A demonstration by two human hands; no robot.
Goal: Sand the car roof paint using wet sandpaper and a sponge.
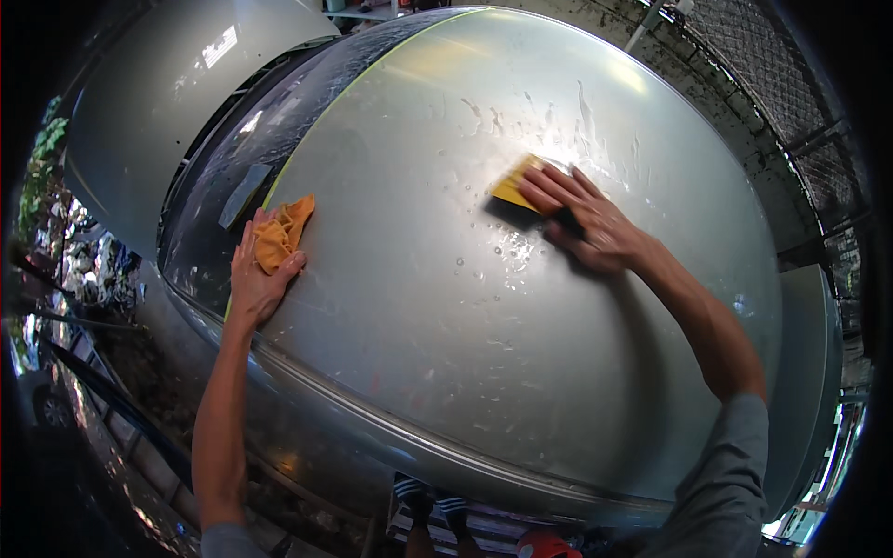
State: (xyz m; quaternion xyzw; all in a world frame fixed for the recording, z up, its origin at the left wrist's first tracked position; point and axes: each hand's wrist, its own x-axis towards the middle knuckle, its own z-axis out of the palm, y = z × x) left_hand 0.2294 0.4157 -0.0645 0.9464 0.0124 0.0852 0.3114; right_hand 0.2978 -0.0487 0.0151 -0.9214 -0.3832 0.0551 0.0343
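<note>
Half curled; right hand (pixel 600 228) grips yellow block (pixel 521 185).

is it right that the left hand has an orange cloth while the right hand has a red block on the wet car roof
Not quite: the block under the right hand is yellow, not red, as the head view shows. The left hand does have an orange cloth, and the car roof is wet.

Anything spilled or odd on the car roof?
Yes: clear liquid beads and runny streaks dot the silver metal car roof around the yellow-and-black block in the right hand, breaking up the smooth sheen. The dark glass window looks smeared whitish. No obvious dents.
</note>
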